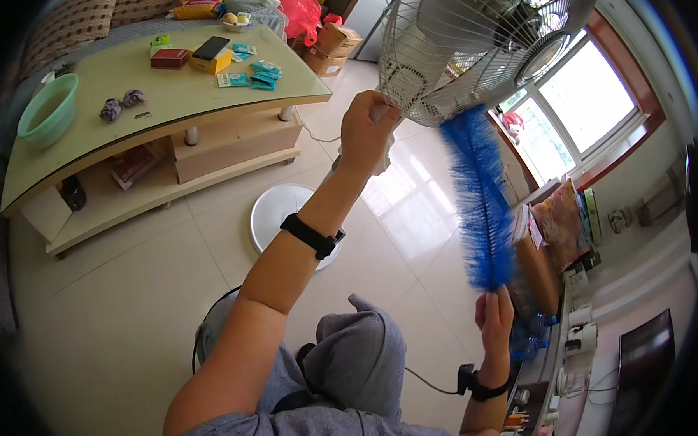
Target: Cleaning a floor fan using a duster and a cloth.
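Note:
A pedestal fan with a wire cage (459, 55) fills the upper right of the view, its round white base (276, 212) on the floor. My left hand (366, 132) grips the lower left of the fan, at the cage's edge; exactly what its fingers close on is partly hidden. In my right hand (496, 317) is the end of a long blue bristle brush (479, 200). The brush stands nearly upright, its far tip up against the underside of the cage. Blades show through the wires. Both of my wrists wear black bands.
To the left stands a glass-topped coffee table (175, 114) with a green basin (49, 111), a phone (211, 47), small boxes and blue packets. Cardboard boxes (333, 46) and a red plastic bag (296, 13) sit behind it. A cluttered cabinet and a television (642, 369) line the right.

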A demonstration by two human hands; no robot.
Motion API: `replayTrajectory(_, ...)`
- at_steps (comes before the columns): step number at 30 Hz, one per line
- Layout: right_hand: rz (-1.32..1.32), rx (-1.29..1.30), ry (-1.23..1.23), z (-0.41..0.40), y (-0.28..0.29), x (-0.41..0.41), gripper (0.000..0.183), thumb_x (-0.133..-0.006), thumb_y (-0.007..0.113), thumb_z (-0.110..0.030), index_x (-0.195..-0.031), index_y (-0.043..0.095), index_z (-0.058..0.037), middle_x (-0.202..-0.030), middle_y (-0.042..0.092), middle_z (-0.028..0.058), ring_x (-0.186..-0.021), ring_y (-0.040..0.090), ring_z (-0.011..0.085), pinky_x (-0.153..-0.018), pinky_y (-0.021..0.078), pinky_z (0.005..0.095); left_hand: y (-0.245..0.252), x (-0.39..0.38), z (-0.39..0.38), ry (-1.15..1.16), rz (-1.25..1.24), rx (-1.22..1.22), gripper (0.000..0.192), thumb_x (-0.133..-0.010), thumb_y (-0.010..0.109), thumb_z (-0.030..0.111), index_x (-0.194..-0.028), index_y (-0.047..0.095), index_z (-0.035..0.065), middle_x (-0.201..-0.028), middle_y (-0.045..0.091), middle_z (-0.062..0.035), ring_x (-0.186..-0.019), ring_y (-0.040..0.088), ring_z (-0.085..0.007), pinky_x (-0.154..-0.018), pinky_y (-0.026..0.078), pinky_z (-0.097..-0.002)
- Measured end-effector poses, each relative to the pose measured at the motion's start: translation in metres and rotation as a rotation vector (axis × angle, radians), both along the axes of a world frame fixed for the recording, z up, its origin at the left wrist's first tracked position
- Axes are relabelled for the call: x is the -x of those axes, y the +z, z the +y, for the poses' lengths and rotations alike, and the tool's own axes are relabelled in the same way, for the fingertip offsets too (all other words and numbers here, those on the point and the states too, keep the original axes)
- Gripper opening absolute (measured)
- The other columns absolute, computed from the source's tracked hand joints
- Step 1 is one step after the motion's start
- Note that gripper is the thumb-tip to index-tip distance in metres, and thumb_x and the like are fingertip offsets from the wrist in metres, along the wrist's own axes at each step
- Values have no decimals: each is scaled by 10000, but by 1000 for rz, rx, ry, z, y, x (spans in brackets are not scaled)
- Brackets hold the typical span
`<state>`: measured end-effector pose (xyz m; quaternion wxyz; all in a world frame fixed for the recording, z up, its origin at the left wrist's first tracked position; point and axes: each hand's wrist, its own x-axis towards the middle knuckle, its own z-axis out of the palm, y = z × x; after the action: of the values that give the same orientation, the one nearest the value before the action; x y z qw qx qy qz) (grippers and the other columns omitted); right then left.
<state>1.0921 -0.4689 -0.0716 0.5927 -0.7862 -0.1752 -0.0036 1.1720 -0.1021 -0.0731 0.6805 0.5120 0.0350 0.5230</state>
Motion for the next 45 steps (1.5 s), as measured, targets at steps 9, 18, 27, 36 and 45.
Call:
replayTrajectory(9, -341, 258, 66, -29, 15, -84, 138, -976, 423, -104, -869, 474, -34, -642, 405, -40, -544, 377, 13, -488, 342, 161, -4, -12, 3, -236, -147, 190, 157, -862, 624, 152, -843, 512, 43, -687, 552, -34, -622, 531, -111, -576, 425, -267)
replayTrajectory(18, -645, 474, 98, -50, -31, -186, 193, -982, 387, -122, -902, 497, 16, -630, 440, 69, -543, 433, 156, -501, 358, 297, 2, -8, -5, -199, -173, 144, 156, -887, 615, 147, -842, 500, 52, -629, 482, 13, -535, 458, -65, -483, 381, -231)
replayTrajectory(27, -843, 610, -4, -30, -44, -207, 221, -958, 403, -127, -1038, 530, 36, -818, 552, 207, -733, 549, 364, -621, 432, 414, 1, -7, 10, -222, -201, 221, 132, -902, 572, 149, -843, 494, 61, -641, 443, 23, -568, 420, -57, -507, 355, -230)
replayTrajectory(36, -959, 822, -18, 12, -30, -200, 194, -928, 466, -92, -1064, 511, 39, -896, 580, 250, -777, 551, 431, -657, 444, 453, 8, 4, 7, -281, -139, 240, 138, -888, 568, 155, -833, 482, 63, -610, 466, -7, -504, 444, -85, -456, 380, -257)
replayTrajectory(45, -63, 248, 89, 5, 9, -153, 206, -976, 395, -115, -1041, 518, 37, -612, 508, 94, -491, 504, 175, -456, 402, 290, 3, -2, 1, -160, -144, 126, 141, -881, 585, 156, -864, 493, 49, -652, 521, -12, -587, 497, -93, -546, 419, -264)
